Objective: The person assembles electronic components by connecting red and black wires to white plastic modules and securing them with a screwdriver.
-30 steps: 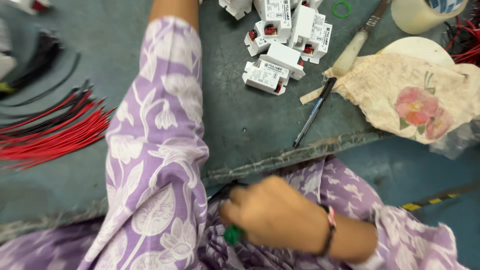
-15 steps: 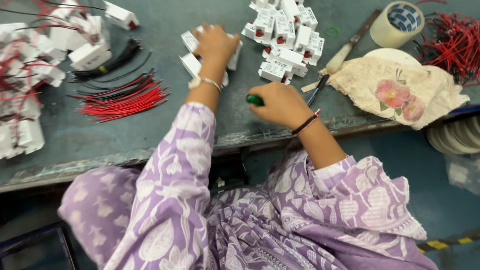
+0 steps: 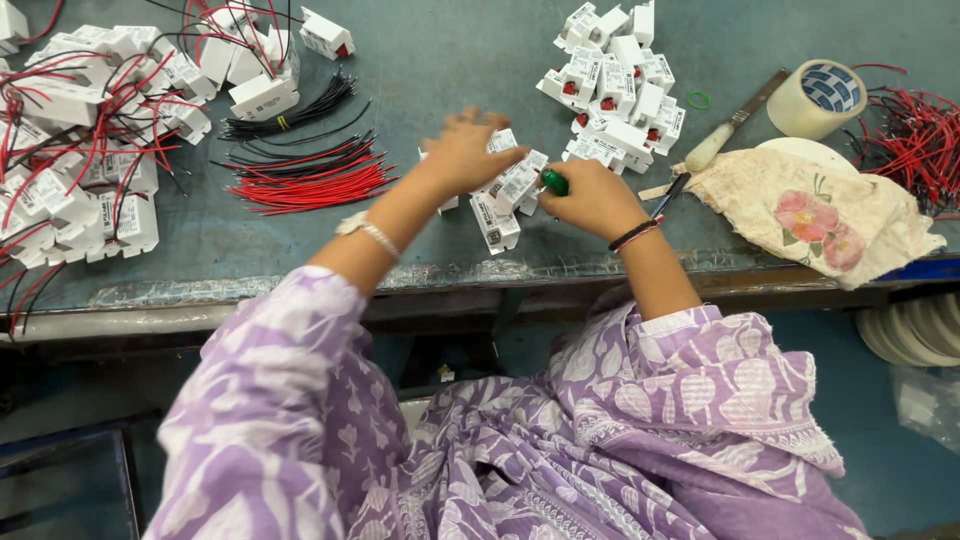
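Left hand (image 3: 462,152) is down over a small cluster of white switch modules (image 3: 505,195) near the middle of the worktop (image 3: 450,60), just back from its front edge; the fingers are spread wide and lie across the top of the cluster, touching it, and the hand is a little blurred. Right hand (image 3: 592,197) sits just beside it, fingers curled tight round a green-handled tool (image 3: 554,181), the green end poking out toward the modules; the tip itself can't be made out.

Behind the right hand, toward the back edge, there's a bigger heap of white modules (image 3: 620,85) with red buttons showing. Left of the hands, a bundle of red wires (image 3: 310,185) lies flat, with a bundle of black wires (image 3: 290,115) just behind it. At the left edge, wired-up modules (image 3: 90,130) are piled with red and black leads trailing. Over on the right: a floral cloth (image 3: 815,210) draped over the front edge, a brush (image 3: 725,135) beside it, a roll of tape (image 3: 817,98) behind, and more red wires (image 3: 915,135) at the right edge.
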